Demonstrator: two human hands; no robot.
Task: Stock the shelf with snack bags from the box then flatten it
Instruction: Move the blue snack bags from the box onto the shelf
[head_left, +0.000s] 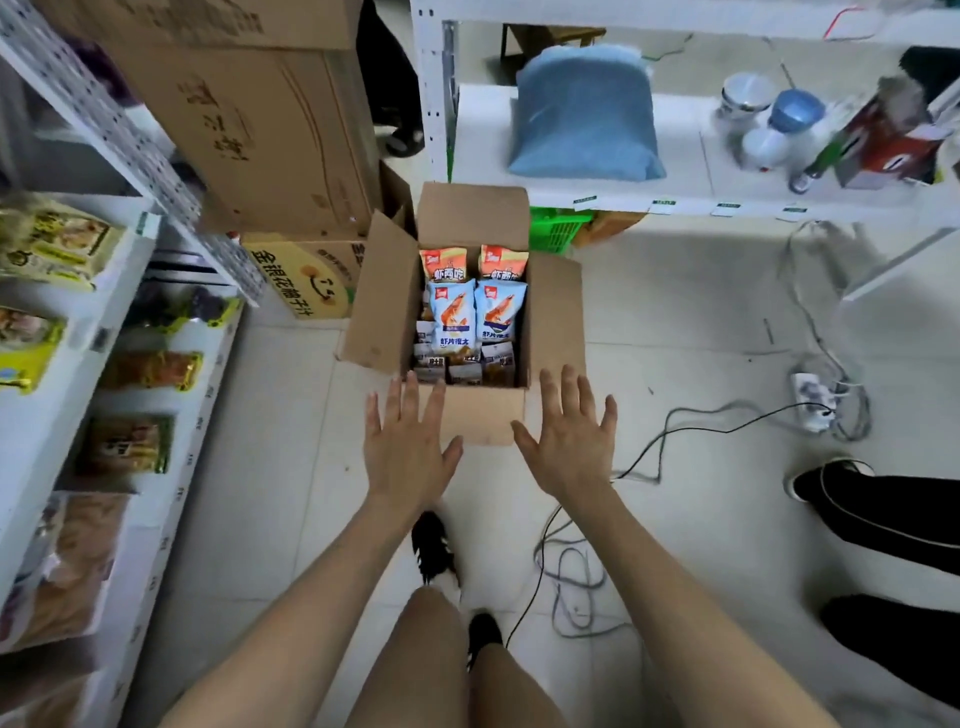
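One open cardboard box (470, 415) on the floor ahead of me, holding two orange snack bags (443, 264), two blue shrimp bags (452, 314) and smaller dark packs beneath, uncountable. My left hand (405, 447) and right hand (571, 441) hover spread and empty, palms down, over its near edge.

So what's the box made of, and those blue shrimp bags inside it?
The box looks like plain brown cardboard: matte, with stiff folded flaps. The blue shrimp bags seem to be glossy printed plastic film, since they catch the light, though that is a guess.
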